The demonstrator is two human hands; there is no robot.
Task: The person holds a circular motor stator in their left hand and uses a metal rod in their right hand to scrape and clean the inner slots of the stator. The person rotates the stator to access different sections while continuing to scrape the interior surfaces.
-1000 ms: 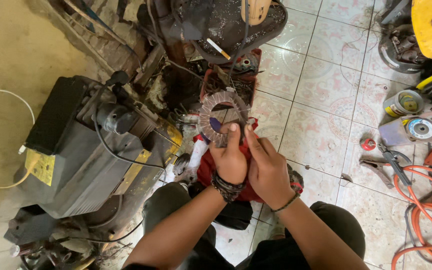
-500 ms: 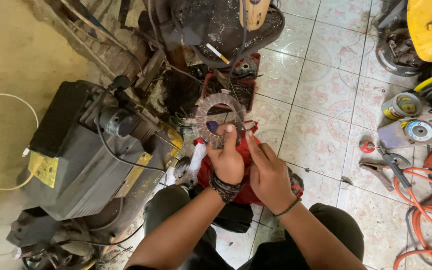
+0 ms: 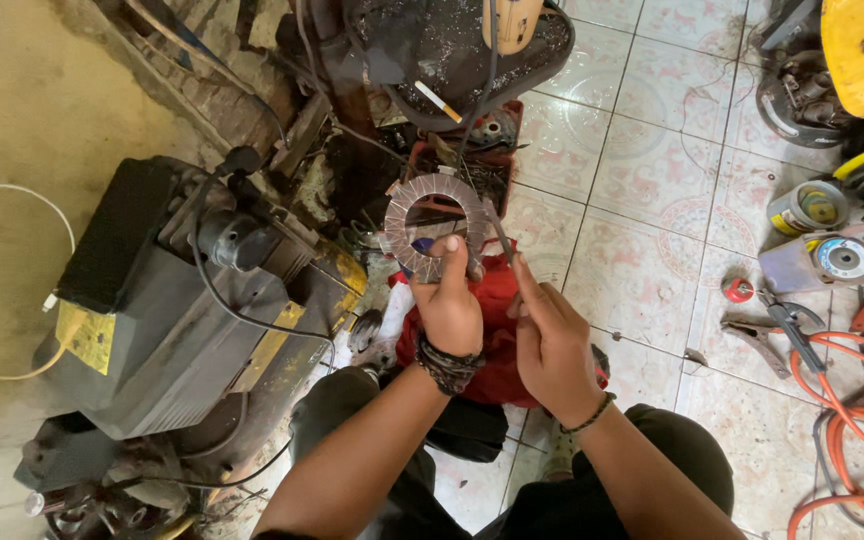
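Left hand point(image 3: 449, 305) gripping ribbed metal ring point(image 3: 434, 226) upright; my right hand point(image 3: 549, 340) pinching thin rod point(image 3: 499, 232) just right of it. Step: working ring's teeth. Next: steady aim at rim.

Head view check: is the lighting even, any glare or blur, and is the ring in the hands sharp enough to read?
Head view: soft, even daylight, no hard shadows; mild sheen on the floor tiles, no blown-out glare. The ring held by the left hand is sharp, its toothed edge legible; the right hand with its thin tool shows no motion blur. Wide-angle bending shows at the frame edges.
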